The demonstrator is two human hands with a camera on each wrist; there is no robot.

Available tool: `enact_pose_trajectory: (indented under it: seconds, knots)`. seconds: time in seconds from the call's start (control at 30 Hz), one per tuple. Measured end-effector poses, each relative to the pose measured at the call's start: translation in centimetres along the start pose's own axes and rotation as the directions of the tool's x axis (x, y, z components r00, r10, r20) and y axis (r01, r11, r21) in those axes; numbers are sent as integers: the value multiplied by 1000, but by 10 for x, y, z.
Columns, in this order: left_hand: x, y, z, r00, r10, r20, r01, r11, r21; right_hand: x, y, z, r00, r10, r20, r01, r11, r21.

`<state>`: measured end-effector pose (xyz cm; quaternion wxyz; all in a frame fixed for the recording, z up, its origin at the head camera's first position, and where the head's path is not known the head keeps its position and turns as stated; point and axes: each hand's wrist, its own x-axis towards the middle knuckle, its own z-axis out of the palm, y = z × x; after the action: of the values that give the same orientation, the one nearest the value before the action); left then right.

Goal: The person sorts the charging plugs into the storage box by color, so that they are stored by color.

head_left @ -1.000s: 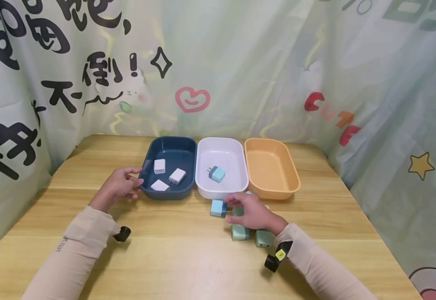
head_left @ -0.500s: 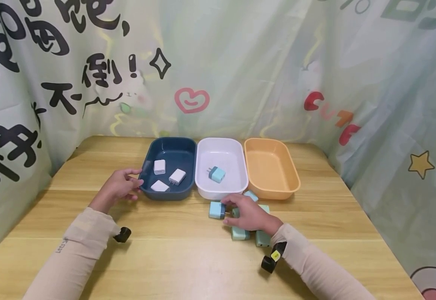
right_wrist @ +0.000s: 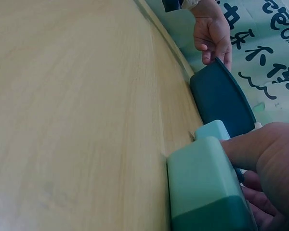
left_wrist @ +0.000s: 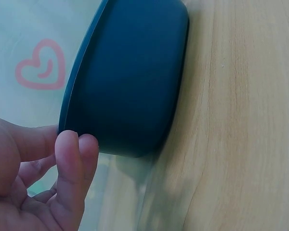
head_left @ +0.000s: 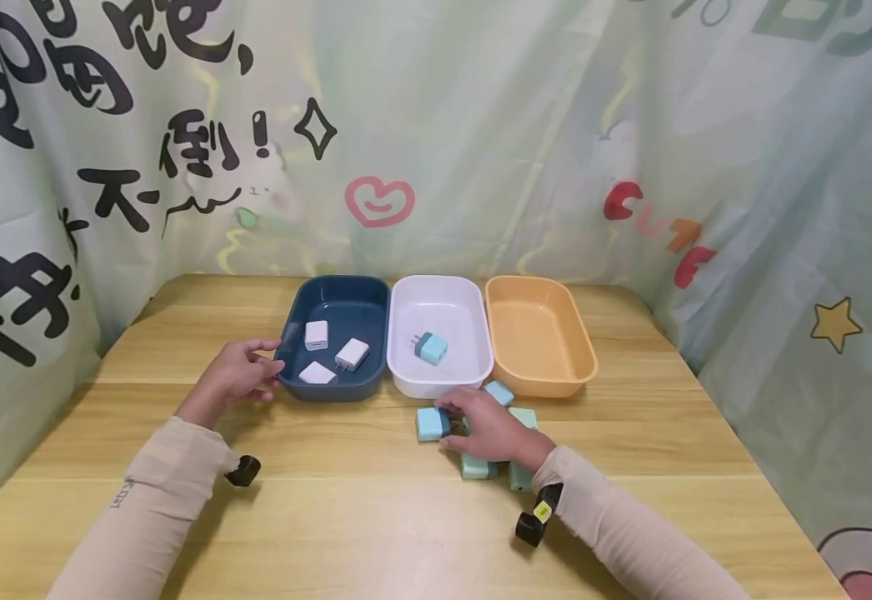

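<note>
In the head view my left hand (head_left: 237,375) pinches the near left rim of the dark blue tray (head_left: 372,387); thumb and finger straddle that rim (left_wrist: 67,108) in the left wrist view. Three white charger plugs (head_left: 352,355) lie in this tray. My right hand (head_left: 492,429) is low over the table, thumb and forefinger on either side of the dark end of a light blue charger plug (head_left: 430,424). Beneath and around it are green charger plugs (head_left: 476,467), one large in the right wrist view (right_wrist: 202,178). Another light blue plug (head_left: 498,392) lies beyond the hand.
A white tray (head_left: 413,385) stands in the middle, with one blue plug (head_left: 432,348) inside. To its right is an orange tray (head_left: 544,333). All three trays stand side by side on the wooden table (head_left: 316,517), before a printed curtain (head_left: 466,150).
My right hand has shifted slightly left and toward me, and the light blue plug at its fingertips has moved a little the same way. My left hand stays at the dark blue tray.
</note>
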<state>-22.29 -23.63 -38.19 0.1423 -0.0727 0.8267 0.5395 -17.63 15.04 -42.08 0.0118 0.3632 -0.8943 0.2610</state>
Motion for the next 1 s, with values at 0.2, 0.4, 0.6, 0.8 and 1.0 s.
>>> enact_pose_trajectory:
  seconds: [0.2,0.4,0.6,0.8,1.0]
  knots:
    - [0,1,0,1000,-4,1,4,1000,1,3,-4,0,1000,-4,21,5,997,-73]
    - [0,0,-2,1000,2,-4,-2,1000,2,7,-6,-1,999,-12,45,16,995,-96]
    - [-1,0,-3,1000,8,-6,-8,1000,2,10,-6,0,997,28,65,-24,998,-66]
    - [0,-2,-3,1000,10,8,-9,1000,-11,11,-5,1,998,35,59,-34,999,-30]
    - [1,-3,-2,1000,6,6,-6,1000,-9,11,-6,-4,998,12,56,-15,998,54]
